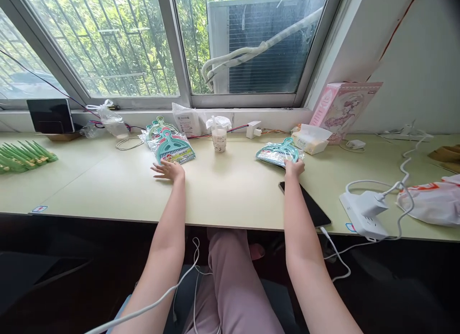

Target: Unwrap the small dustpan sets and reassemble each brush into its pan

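Two teal packet piles, left hand (168, 170) flat, fingers apart beside left pile (168, 144), right hand (294, 167) grip clamped on right pile (278, 154), one cup (219, 138) between

On the worktop (230, 190), a drink cup (219, 138) stands between 2 comb-pack piles: left pile (168, 143), right pile (278, 153); tablet (309, 205) before the right.

Pale yellow-green laminate desk (230, 190), 2 teal plastic combs in clear printed packs (171, 147) (278, 154), pink illustrated cardboard box (343, 106), black flat tablet (312, 207), white power strip (362, 214), bright green sticks (21, 155).
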Motion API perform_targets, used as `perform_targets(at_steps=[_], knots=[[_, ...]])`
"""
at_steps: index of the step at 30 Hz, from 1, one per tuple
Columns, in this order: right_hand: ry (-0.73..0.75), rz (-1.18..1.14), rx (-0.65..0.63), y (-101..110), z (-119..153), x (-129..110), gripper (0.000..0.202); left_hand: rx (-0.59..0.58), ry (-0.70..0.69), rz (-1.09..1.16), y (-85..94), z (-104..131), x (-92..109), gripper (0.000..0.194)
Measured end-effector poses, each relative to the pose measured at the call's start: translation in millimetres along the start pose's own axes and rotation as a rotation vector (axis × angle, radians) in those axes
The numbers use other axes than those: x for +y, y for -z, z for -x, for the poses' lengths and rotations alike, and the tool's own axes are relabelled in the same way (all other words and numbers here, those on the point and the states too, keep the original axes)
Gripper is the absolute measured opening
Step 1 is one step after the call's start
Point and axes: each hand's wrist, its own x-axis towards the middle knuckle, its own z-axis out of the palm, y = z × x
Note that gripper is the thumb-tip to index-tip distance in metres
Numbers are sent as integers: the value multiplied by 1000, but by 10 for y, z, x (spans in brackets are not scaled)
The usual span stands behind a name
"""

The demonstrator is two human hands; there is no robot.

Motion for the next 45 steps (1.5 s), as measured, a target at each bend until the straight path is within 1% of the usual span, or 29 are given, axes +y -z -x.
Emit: perform_targets(at_steps=[2, 3, 5, 7, 8, 10, 12, 14, 16, 17, 19, 21, 22, 24, 27, 29, 30, 32, 34, 35, 36, 38, 39, 41, 43, 45], knots=[[-18, 89, 17, -18, 14, 5, 62, -11, 71, -9, -1, -118, -55, 50], [-4, 136, 38, -27, 26, -4, 69, -18, 86, -15, 3, -177, -75, 52], [108, 245, 93, -48, 71, -41, 77, -49, 77, -26, 12, -286, -109, 57], [263, 380, 137, -78, 149, -102, 72, -79, 64, -25, 14, -378, -145, 66], [354, 438, 135, -99, 204, -141, 66, -80, 67, -17, 12, -418, -165, 71], [569, 506, 69, -154, 341, -227, 55, -45, 89, 10, 3, -483, -210, 79], [786, 517, -60, -223, 507, -311, 49, -9, 123, 51, 2, -535, -254, 85], [982, 510, -210, -292, 678, -374, 47, -35, 145, 95, 16, -574, -285, 87], [1141, 505, -357, -350, 828, -407, 47, -103, 140, 128, 41, -593, -290, 77], [1196, 509, -419, -372, 888, -413, 47, -125, 130, 137, 53, -591, -280, 66], [1261, 537, -520, -399, 970, -410, 45, -120, 103, 145, 72, -561, -239, 41], [1284, 578, -589, -405, 1002, -405, 42, -69, 80, 148, 83, -495, -179, 24], [1288, 595, -611, -400, 1002, -406, 40, -29, 60, 167, 87, -452, -146, 20], [1287, 605, -630, -384, 988, -423, 39, 69, -10, 267, 99, -354, -78, 20], [1256, 534, -647, -361, 993, -481, 38, 196, -164, 573, 127, -186, 42, 23], [1197, 405, -687, -364, 1062, -533, 35, 247, -266, 784, 148, -52, 147, 26], [1142, 308, -726, -373, 1121, -561, 34, 268, -314, 880, 157, 27, 207, 29], [966, 56, -840, -398, 1281, -618, 28, 286, -392, 1035, 171, 223, 330, 36], [712, -227, -986, -420, 1462, -676, 22, 220, -427, 1146, 174, 467, 436, 43], [595, -349, -1046, -425, 1543, -705, 23, 152, -430, 1185, 169, 601, 477, 45], [487, -453, -1091, -425, 1609, -734, 28, 61, -434, 1217, 160, 737, 507, 45], [303, -598, -1137, -409, 1684, -790, 42, -87, -438, 1248, 128, 986, 535, 38], [226, -647, -1141, -395, 1691, -815, 47, -140, -441, 1243, 107, 1090, 536, 35], [97, -704, -1121, -366, 1649, -850, 47, -208, -448, 1217, 61, 1239, 521, 30], [-26, -688, -1086, -342, 1556, -861, 40, -249, -454, 1195, 19, 1310, 500, 27], [-162, -607, -1088, -327, 1445, -853, 32, -275, -465, 1189, -7, 1326, 485, 25]])
